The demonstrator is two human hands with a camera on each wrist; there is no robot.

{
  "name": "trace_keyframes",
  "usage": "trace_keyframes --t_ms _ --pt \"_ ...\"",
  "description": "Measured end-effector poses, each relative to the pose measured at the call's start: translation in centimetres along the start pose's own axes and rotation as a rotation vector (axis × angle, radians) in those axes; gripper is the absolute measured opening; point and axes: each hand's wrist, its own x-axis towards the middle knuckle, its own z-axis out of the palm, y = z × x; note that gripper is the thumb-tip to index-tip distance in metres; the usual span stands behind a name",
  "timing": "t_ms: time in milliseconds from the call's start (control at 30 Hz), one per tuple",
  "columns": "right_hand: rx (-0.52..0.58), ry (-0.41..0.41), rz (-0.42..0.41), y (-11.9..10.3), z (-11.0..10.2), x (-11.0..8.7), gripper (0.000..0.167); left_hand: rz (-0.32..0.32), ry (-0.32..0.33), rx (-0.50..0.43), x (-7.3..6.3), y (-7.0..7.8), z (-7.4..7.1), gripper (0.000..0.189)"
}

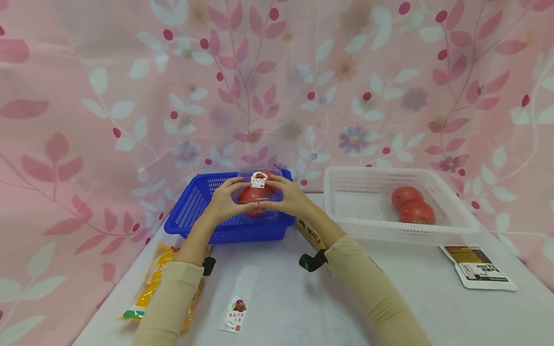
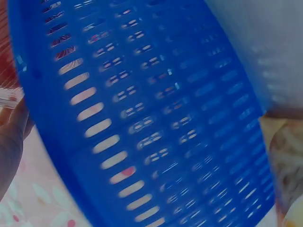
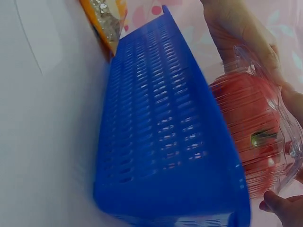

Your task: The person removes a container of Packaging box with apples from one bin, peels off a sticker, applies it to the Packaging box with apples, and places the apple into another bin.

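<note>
A clear plastic box of tomatoes point(image 1: 255, 196) is raised at the right part of the blue slotted basket point(image 1: 248, 235), its base partly hidden by the near rim, so I cannot tell whether it rests inside. The left hand point(image 1: 226, 199) and right hand point(image 1: 292, 196) grip opposite ends, thumbs nearly meeting across the near face and fingers curving over the top, probably because a two-sided hold steadies thin, flexible plastic without squashing the fruit. The fruit sticker point(image 1: 258, 179) faces upward between the fingertips, leaving it readable. Two more tomatoes point(image 1: 414, 210) sit in the white basket point(image 1: 389, 230), whose walls would presumably stop them rolling
</note>
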Motion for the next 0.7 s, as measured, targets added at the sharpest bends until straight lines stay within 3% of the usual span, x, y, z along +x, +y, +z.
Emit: trace_keyframes --t_ms 267,433,700 --pt "-0.041 -0.059 0.031 2.2 2.0 0.1 0.073 -0.069 -0.081 -0.061 0.0 -2.0 1.9 0.062" --pt "-0.047 -0.104 0.028 2.3 1.8 0.5 0.073 -0.092 -0.136 -0.082 0.1 -2.7 2.5 0.065" --pt "-0.225 -0.342 0.001 1.8 1.7 2.0 0.079 -0.079 -0.203 -0.058 -0.1 -3.5 2.9 0.064"
